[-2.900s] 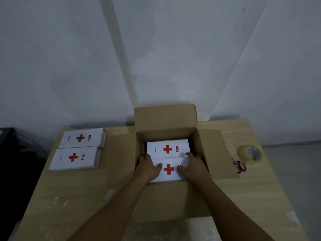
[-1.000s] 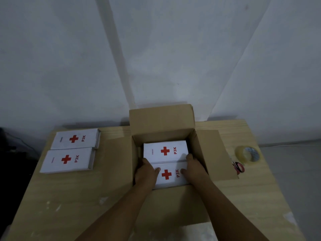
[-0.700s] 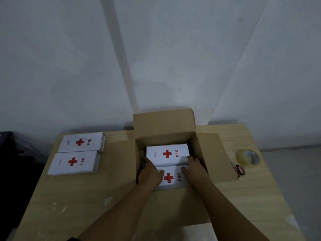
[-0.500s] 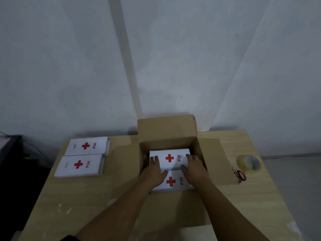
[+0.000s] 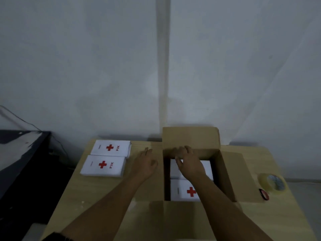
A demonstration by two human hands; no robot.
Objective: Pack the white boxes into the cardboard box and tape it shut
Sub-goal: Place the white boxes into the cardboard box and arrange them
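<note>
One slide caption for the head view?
Both hands leave the half-packed cardboard box toward two remaining white boxes.

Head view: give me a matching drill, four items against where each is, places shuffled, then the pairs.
Items:
1. left hand
2. right hand
3. tape roll
4. scissors

Places:
A. at the table's right edge
B. over the carton's left flap
C. beside the tape roll, nearer the camera
D. over the open carton

Pairs: 1-B, 2-D, 3-A, 4-C
</note>
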